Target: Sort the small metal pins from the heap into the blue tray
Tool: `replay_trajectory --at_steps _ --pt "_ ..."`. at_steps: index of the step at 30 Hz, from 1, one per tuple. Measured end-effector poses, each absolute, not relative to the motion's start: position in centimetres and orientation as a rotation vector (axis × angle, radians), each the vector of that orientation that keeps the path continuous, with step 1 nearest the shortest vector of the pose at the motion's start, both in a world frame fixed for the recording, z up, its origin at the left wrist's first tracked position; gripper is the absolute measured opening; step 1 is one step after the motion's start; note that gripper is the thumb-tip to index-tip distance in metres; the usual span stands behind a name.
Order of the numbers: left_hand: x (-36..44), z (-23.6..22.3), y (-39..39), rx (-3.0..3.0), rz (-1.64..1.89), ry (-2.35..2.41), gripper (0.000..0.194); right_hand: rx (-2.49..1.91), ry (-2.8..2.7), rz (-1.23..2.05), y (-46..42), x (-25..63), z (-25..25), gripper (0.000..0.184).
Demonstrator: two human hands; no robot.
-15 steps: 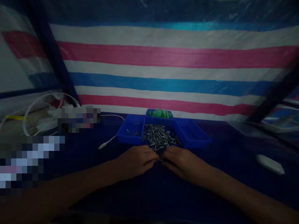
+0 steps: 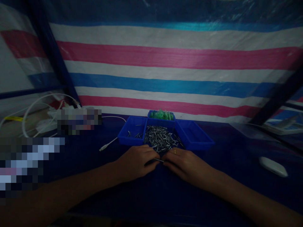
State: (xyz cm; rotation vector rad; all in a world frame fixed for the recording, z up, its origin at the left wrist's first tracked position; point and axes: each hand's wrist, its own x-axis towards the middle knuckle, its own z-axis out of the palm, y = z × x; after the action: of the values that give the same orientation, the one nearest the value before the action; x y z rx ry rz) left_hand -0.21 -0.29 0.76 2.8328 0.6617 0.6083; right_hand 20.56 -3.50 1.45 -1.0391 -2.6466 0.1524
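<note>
A thin silvery metal pin [image 2: 158, 160] spans the small gap between my two hands. My left hand [image 2: 139, 160] pinches it between thumb and forefinger. At its other end, my right hand [image 2: 181, 160], with a ring on one finger, has its fingertips closed around the tip. Just beyond both hands lies a heap of similar metal pins [image 2: 161, 137] on the dark blue table. To the left of the heap, a blue tray [image 2: 131, 141] holds a few loose pins. Another blue tray [image 2: 196, 144] stands on the right, with no pins visible inside.
Behind the heap, a third blue tray [image 2: 161, 121] contains green pieces [image 2: 162, 114]. A white cable [image 2: 107, 145] ends left of the trays. A white rounded object [image 2: 274, 166] lies at the right. Striped sheeting [image 2: 165, 58] closes off the back.
More of the pin now shows along my left fingers, and those fingers have parted slightly around it. Both hands stay in nearly the same place; the trays have not moved.
</note>
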Motion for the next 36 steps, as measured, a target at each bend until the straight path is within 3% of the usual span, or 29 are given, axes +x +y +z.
replay_trajectory --at_steps 17,36 --pt "-0.13 0.75 -0.79 2.655 0.677 0.513 0.011 -1.007 -2.685 0.144 -3.47 20.34 1.27 0.020" --pt "-0.30 0.65 -0.67 2.689 0.578 0.683 0.007 -1.051 -2.634 0.303 -3.83 20.43 1.81 0.018"
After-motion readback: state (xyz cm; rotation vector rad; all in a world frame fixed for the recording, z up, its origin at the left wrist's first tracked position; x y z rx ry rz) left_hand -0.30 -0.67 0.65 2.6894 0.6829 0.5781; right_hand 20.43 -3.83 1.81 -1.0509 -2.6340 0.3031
